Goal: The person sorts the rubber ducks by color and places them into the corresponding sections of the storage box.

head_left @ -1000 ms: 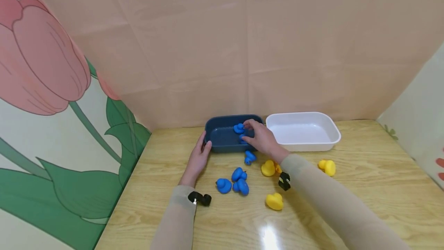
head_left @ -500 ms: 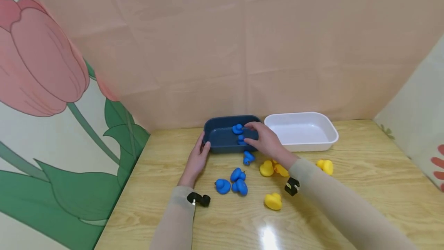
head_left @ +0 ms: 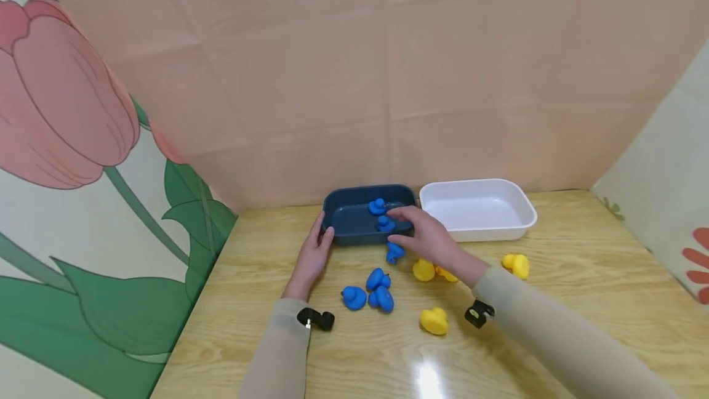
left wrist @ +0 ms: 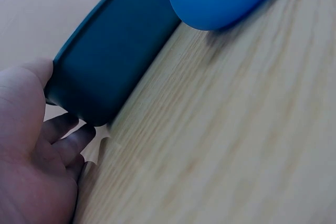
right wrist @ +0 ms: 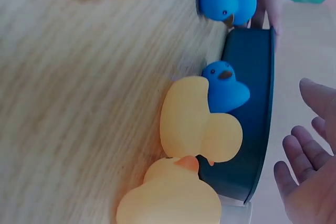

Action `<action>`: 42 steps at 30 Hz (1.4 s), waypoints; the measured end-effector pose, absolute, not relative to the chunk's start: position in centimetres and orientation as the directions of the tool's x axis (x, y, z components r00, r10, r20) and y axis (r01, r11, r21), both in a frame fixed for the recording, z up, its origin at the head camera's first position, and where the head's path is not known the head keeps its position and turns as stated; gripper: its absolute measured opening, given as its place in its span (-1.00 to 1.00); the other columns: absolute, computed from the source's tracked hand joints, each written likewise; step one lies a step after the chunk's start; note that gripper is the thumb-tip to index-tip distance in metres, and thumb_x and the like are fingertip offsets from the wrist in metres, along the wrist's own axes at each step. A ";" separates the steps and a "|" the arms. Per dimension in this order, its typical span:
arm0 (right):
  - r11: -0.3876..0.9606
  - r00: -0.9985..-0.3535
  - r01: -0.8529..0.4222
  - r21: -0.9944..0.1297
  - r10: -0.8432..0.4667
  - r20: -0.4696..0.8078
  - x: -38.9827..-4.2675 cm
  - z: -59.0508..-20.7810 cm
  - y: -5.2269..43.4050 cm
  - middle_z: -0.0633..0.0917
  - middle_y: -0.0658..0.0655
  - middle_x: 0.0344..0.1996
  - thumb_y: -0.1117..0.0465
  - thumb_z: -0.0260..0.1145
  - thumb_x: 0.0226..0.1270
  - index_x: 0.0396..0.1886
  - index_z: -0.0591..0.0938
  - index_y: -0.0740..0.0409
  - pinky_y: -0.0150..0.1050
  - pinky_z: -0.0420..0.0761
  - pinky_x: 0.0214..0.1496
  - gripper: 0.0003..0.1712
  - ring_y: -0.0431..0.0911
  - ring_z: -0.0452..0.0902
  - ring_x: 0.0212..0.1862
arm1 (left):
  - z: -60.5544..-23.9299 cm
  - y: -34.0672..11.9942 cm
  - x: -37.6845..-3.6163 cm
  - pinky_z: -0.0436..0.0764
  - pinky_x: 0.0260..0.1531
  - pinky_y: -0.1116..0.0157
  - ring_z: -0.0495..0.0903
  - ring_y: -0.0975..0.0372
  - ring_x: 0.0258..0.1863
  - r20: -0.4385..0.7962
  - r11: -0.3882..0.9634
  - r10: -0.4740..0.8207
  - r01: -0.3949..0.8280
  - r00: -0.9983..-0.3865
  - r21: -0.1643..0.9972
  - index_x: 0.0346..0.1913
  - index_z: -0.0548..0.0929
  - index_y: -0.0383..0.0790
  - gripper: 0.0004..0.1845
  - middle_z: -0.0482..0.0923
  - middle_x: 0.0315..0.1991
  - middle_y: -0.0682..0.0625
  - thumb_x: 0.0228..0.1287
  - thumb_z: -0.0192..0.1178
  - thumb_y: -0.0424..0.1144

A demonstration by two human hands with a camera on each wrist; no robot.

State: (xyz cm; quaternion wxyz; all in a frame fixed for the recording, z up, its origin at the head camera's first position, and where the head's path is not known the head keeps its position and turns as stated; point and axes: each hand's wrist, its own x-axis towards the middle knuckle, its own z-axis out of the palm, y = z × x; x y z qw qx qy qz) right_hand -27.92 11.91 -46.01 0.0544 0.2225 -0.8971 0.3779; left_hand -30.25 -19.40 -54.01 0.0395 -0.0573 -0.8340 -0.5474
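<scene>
My left hand (head_left: pixel 313 257) rests against the left end of a navy blue tray (head_left: pixel 351 240), its thumb and relaxed fingers on either side of the corner. Two blue rubber ducks sit in that tray, a farther duck (head_left: pixel 377 206) and a nearer duck (head_left: pixel 384 225). Over the tray's front right corner is my right hand (head_left: pixel 428 239), fingers spread and nothing between them. Below its thumb a blue duck (right wrist: pixel 227 87) lies on the table by the tray's front wall. In the right wrist view the palm (right wrist: pixel 315 198) shows bare.
A white tray (head_left: pixel 484 235) stands right of the navy one. Near the table's middle lie several blue ducks (head_left: pixel 354 298). Yellow ducks (head_left: pixel 434 321) are scattered to the right, some partly behind my right forearm, with another yellow duck (head_left: pixel 516 265) before the white tray.
My right hand has drawn back from inside the navy tray toward its front right corner, uncovering the nearer blue duck there. The left hand has kept its place at the tray's left end.
</scene>
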 end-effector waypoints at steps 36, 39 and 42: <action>0.617 -0.830 -0.532 -0.579 -0.515 0.215 -25.4 -48.7 13.0 0.70 0.19 0.38 0.18 0.64 0.42 0.48 0.66 0.18 0.19 0.62 0.42 -0.31 0.18 0.63 0.39 | -54.0 -19.4 -30.3 0.17 0.68 0.00 0.10 0.04 0.73 0.120 0.397 0.059 0.134 -0.991 0.908 0.82 0.11 0.16 -0.22 0.07 0.79 0.01 0.74 -0.04 0.32; 0.622 -0.827 -0.537 -0.570 -0.523 0.208 -25.6 -49.0 13.1 0.69 0.21 0.40 0.18 0.64 0.42 0.50 0.64 0.19 0.20 0.61 0.42 -0.29 0.19 0.62 0.40 | -54.0 -19.4 -30.4 0.16 0.68 0.00 0.10 0.04 0.74 0.125 0.395 0.057 0.137 -0.991 0.908 0.82 0.12 0.14 -0.28 0.07 0.79 0.01 0.80 -0.02 0.19; 0.626 -0.829 -0.530 -0.572 -0.524 0.195 -25.8 -49.2 13.1 0.67 0.23 0.41 0.17 0.64 0.43 0.52 0.62 0.19 0.22 0.60 0.44 -0.28 0.21 0.60 0.41 | -53.9 -19.3 -30.5 0.15 0.69 -0.01 0.09 0.04 0.74 0.126 0.393 0.055 0.137 -0.991 0.909 0.82 0.11 0.14 -0.32 0.06 0.79 0.01 0.83 -0.01 0.11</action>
